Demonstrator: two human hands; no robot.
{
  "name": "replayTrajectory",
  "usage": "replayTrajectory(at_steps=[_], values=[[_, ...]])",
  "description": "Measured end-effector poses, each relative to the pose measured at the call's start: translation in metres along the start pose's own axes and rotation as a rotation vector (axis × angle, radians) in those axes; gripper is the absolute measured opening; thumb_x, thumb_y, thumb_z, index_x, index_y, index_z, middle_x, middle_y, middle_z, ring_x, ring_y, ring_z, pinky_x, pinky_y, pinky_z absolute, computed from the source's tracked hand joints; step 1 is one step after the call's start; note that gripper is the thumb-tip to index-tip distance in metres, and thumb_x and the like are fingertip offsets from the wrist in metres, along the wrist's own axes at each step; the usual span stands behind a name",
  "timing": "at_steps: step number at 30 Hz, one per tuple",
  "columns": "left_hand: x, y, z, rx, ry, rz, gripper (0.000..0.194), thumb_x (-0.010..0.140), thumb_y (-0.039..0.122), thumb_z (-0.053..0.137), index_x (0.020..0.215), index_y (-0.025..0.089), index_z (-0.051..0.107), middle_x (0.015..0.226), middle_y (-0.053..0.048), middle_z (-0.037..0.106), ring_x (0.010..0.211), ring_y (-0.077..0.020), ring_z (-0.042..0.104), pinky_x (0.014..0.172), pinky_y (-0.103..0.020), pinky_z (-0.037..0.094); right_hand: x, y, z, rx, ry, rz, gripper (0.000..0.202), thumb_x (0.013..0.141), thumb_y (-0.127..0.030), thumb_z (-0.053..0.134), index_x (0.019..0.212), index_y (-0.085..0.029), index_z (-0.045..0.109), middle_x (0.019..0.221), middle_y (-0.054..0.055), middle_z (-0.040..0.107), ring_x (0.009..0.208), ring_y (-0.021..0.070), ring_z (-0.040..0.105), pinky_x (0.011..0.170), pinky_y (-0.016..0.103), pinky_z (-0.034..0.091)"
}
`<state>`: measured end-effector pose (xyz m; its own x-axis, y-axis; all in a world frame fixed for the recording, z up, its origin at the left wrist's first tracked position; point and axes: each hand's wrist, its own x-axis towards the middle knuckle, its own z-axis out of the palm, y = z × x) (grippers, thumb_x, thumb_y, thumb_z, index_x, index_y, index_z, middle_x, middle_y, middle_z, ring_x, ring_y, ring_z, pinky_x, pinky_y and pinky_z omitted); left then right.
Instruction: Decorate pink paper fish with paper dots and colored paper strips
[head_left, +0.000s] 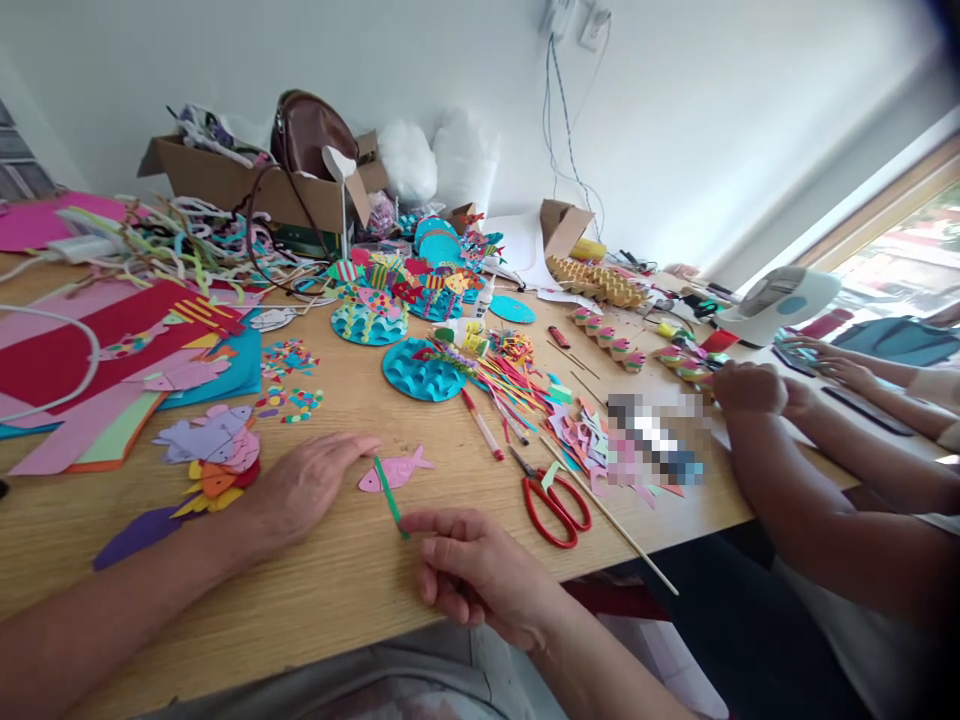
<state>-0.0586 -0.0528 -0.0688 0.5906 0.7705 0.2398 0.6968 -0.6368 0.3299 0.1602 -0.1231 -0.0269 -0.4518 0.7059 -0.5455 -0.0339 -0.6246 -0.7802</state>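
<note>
A small pink paper fish (401, 470) lies on the wooden table, with a narrow green paper strip (388, 495) slanting across its body. My left hand (304, 485) rests to the left of the fish, fingers stretched out and close together. Its fingertips reach the strip's upper end. From the right, my right hand (480, 565) touches the strip's lower end with its outstretched index finger. The thumb sits below that finger, and the other fingers curl loosely. Red-handled scissors (555, 505) lie right of the fish. Several cut paper fish (206, 440) are piled beside my left forearm.
A thin wooden stick (615, 530) juts past the table edge. Paper scraps (589, 440), a red-capped pen (484, 425) and blue paper bases (424, 370) stand farther in. Coloured sheets (82, 360) lie at left, a cardboard box (225, 185) behind. Another person's hands (750, 390) work at right.
</note>
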Motion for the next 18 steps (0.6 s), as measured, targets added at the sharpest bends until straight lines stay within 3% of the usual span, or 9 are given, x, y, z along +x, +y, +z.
replayTrajectory(at_steps=[5,7,10,14,18], values=[[0.001,-0.003,-0.007,0.031,0.033,-0.005,0.042,0.083,0.011,0.024,0.116,0.015,0.048,0.116,-0.008,0.058,0.109,-0.0175,0.052,0.093,-0.033,0.042,-0.02,-0.007,-0.016,-0.271,0.047,-0.097,0.029,0.069,-0.032,0.055,0.092,-0.014,0.058,0.053,-0.005,0.052,0.036,0.0037,0.038,0.034,0.016,0.025],[0.002,-0.001,-0.014,0.04,0.065,0.011,0.039,0.084,0.014,0.025,0.115,0.015,0.049,0.115,-0.008,0.058,0.11,-0.0185,0.051,0.094,-0.035,0.041,-0.027,-0.023,-0.031,-0.499,0.228,-0.234,0.02,0.071,-0.029,0.053,0.085,-0.015,0.059,0.056,-0.004,0.051,0.043,0.0061,0.042,0.041,0.018,0.032],[0.007,0.007,-0.028,0.017,0.094,0.058,0.036,0.086,0.017,0.027,0.113,0.016,0.05,0.111,-0.007,0.06,0.106,-0.0179,0.053,0.091,-0.032,0.043,-0.028,-0.058,-0.062,-1.084,0.608,-0.427,0.014,0.072,-0.021,0.051,0.08,-0.018,0.063,0.069,0.001,0.061,0.063,0.0124,0.054,0.057,0.023,0.038],[0.016,0.022,-0.034,-0.055,0.103,0.087,0.034,0.087,0.019,0.027,0.107,0.017,0.054,0.102,-0.006,0.063,0.096,-0.0169,0.058,0.083,-0.027,0.046,-0.008,-0.098,-0.108,-1.554,0.823,-0.244,0.02,0.074,-0.018,0.048,0.085,-0.02,0.065,0.078,0.003,0.065,0.071,0.0147,0.056,0.061,0.023,0.037],[0.019,0.025,-0.025,-0.114,0.128,0.051,0.031,0.087,0.024,0.03,0.104,0.017,0.056,0.102,-0.007,0.064,0.094,-0.0173,0.059,0.081,-0.026,0.046,0.023,-0.111,-0.141,-1.63,0.84,-0.182,0.022,0.075,-0.019,0.048,0.084,-0.019,0.067,0.083,0.005,0.067,0.078,0.0177,0.057,0.062,0.024,0.036]])
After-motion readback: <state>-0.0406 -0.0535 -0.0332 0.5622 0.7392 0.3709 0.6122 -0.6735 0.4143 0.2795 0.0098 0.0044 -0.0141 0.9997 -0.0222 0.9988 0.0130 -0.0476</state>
